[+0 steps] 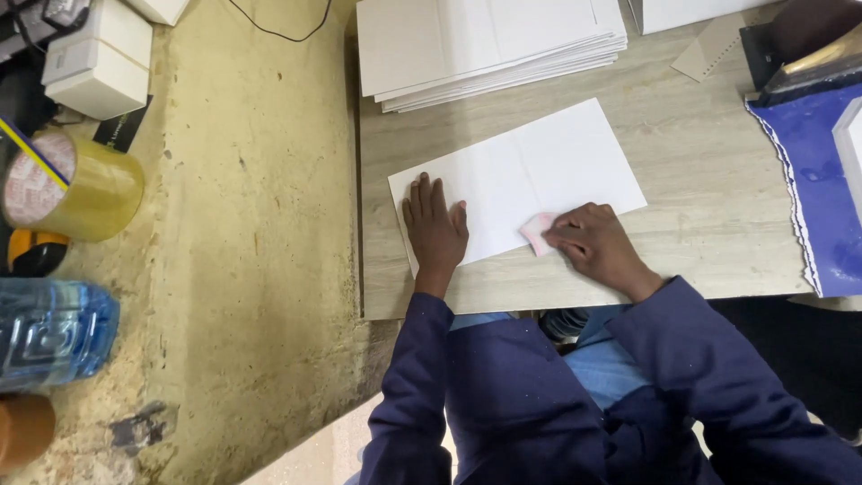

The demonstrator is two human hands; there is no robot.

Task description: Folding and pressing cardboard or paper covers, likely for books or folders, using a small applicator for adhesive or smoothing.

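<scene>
Wiping step, by judgement: left hand (435, 224) lies flat, fingers spread, pinning white card (521, 175); right hand (591, 241) pinches pink cloth (537, 232) at card's near edge. Next stroke needs steady pinning.

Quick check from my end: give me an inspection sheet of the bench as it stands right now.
Surface: pale wood-grain table, mostly bare around the work.
Job's things: white sheet lying flat; small pink cloth on its near edge.
Clutter: stack of white sheets at the far edge; blue sheet with a ragged white edge at the right.
Grips: left hand flat, pressing the sheet's left end; right hand closed on the pink cloth.
Cables: one black cable on the wall ledge.
Surroundings: yellowish ledge with a yellow tape roll, blue bottle, white boxes.
</scene>
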